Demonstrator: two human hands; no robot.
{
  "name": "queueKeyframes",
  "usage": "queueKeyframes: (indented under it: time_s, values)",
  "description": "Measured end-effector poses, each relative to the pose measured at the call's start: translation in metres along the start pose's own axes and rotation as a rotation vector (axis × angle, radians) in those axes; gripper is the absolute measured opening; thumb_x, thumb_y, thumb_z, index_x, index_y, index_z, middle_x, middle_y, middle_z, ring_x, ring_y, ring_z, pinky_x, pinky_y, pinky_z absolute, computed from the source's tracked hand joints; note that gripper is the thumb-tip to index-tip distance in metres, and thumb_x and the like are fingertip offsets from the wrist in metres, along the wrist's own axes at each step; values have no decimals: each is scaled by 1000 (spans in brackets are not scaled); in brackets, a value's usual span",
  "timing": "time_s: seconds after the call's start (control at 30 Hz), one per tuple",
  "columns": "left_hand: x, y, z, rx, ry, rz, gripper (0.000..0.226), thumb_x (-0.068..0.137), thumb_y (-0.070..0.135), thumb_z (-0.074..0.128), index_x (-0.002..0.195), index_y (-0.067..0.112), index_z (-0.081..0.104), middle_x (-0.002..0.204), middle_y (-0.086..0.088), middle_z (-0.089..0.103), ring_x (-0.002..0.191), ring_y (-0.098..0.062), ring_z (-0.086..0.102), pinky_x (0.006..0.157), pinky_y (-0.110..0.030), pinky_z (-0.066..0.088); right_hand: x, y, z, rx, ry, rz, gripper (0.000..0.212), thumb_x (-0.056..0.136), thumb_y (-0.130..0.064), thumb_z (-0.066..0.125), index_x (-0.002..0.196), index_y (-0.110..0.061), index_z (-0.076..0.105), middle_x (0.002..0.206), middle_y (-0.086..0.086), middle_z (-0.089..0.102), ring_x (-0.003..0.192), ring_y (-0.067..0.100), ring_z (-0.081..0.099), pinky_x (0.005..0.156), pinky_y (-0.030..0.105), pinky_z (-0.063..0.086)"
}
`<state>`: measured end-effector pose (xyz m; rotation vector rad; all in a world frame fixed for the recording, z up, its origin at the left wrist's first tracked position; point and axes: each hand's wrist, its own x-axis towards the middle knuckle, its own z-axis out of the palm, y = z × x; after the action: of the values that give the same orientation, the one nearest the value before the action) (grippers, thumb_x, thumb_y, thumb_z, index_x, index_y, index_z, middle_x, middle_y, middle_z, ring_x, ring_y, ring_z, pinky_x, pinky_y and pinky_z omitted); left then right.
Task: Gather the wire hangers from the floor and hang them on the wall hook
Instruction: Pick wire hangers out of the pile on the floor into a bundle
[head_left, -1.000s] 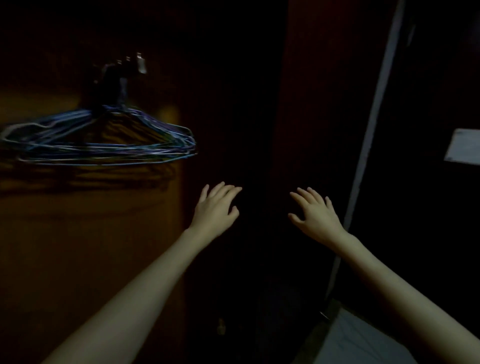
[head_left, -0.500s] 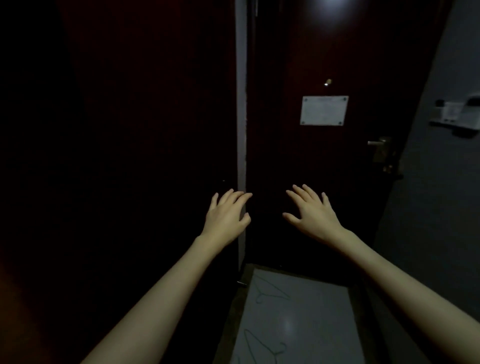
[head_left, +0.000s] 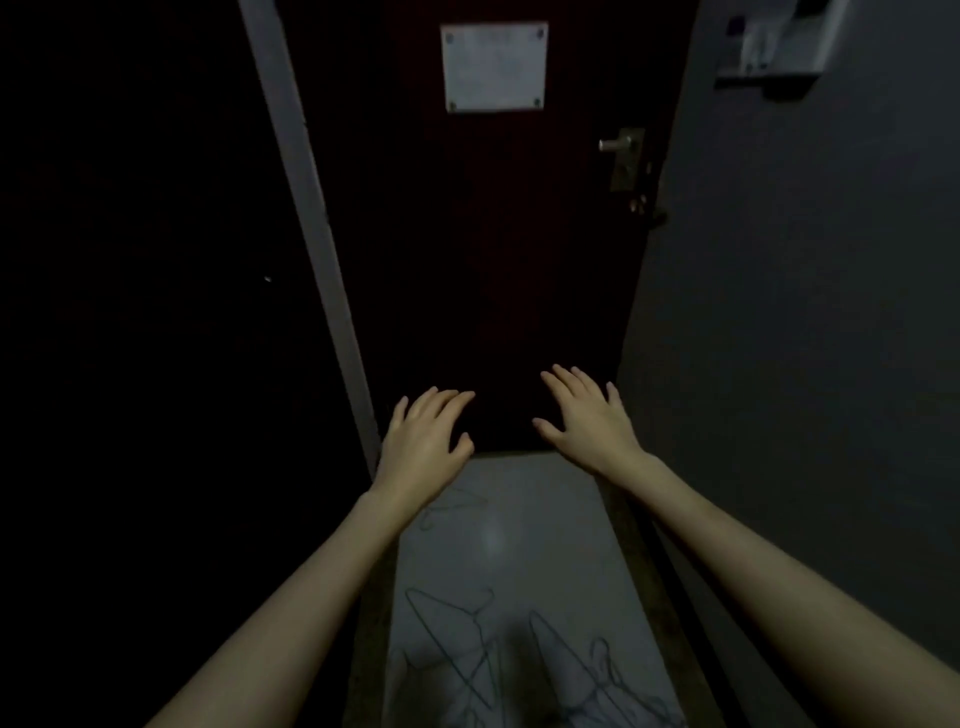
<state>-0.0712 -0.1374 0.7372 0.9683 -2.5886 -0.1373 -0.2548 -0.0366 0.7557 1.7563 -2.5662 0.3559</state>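
Both hands are reaching forward, held above the floor (head_left: 545, 525), well apart from each other: left hand (head_left: 423, 444) sitting left of centre, right hand (head_left: 587, 421) right of it and slightly further ahead. Neither is touching anything. Wire hangers (head_left: 467, 654) are lying on the floor below and nearer the camera than the hands, in a loose overlapping tangle; one lone hanger (head_left: 452, 506) is lying further ahead, just under the left wrist. Door (head_left: 493, 260) is standing at the floor's far end. Plaque (head_left: 493, 67) is sitting high on the door, handle (head_left: 621, 145) at its right edge. Wall (head_left: 805, 312) is running along the right, a mounted fixture (head_left: 774, 47) up on it.
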Motion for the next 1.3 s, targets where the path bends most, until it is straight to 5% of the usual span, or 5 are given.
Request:
queueKeyframes:
  time_s: [0.57,0.73,0.97,1.3]
  values:
    - [-128,-77,490,-153,-195,58,80,73,52,12,143,21,35,140,0,46,130,-19,39,115,-39,20,-64,134,461,-23,-117,167,64,96,-43,39,149,-20,11,158,-1,9,144,17,11,116,45,9]
    - [-150,-97,610,-149,-253,58,61,88,38,31,147,21,27,146,1,39,135,-15,32,116,-35,14,-72,161,592,-53,-129,157,64,95,-42,41,149,-20,13,157,-1,11,143,17,13,115,47,9]
    - [-173,-80,717,-405,-250,-101,59,94,26,47,148,17,23,147,-7,36,132,-23,36,110,-34,25,-81,186,683,-46,-131,199,63,95,-39,43,148,-18,16,157,1,14,142,18,18,114,47,14]
    - [-225,-72,796,-328,-327,-45,58,97,25,41,149,18,16,152,-2,28,136,-18,29,113,-31,21,-127,227,781,-44,-166,185,60,96,-34,41,149,-21,15,156,-2,17,140,16,24,114,40,18]
